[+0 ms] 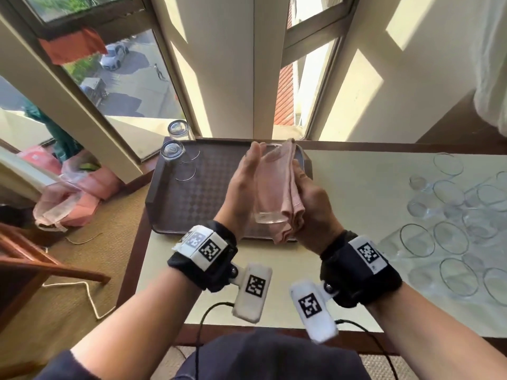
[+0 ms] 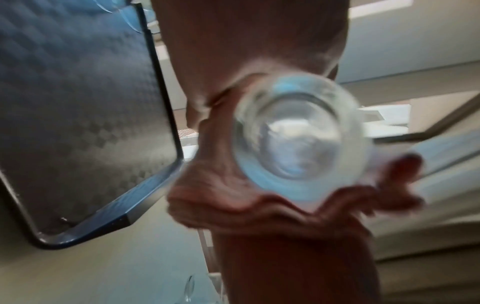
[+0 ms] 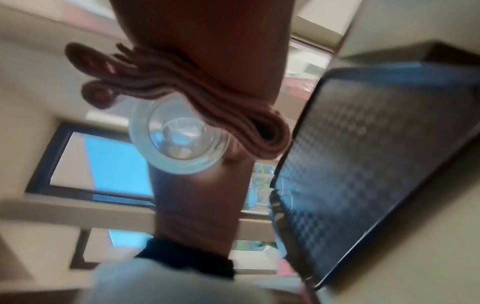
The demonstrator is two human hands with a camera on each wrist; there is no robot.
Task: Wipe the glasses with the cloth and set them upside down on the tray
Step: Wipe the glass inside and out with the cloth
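Observation:
Above the dark brown tray [image 1: 175, 204], a clear glass [image 1: 270, 215] lies tilted between my two hands, its thick base toward me. My left hand [image 1: 248, 171] presses flat against its left side with straight fingers. My right hand [image 1: 304, 187] grips a folded pink cloth [image 1: 277, 182] and wraps it over the glass's right side. Both wrist views are blurred; each shows the glass base [image 2: 301, 142] [image 3: 179, 139] with the cloth [image 2: 233, 197] [image 3: 207, 98] bunched against it. Two glasses [image 1: 171, 152] stand upside down at the tray's far left corner.
Several more clear glasses [image 1: 450, 215] crowd the pale table [image 1: 343, 187] to the right of the tray. A window and wall rise just behind the table. A wooden chair [image 1: 41, 259] and pink bags [image 1: 82, 187] sit on the floor at left.

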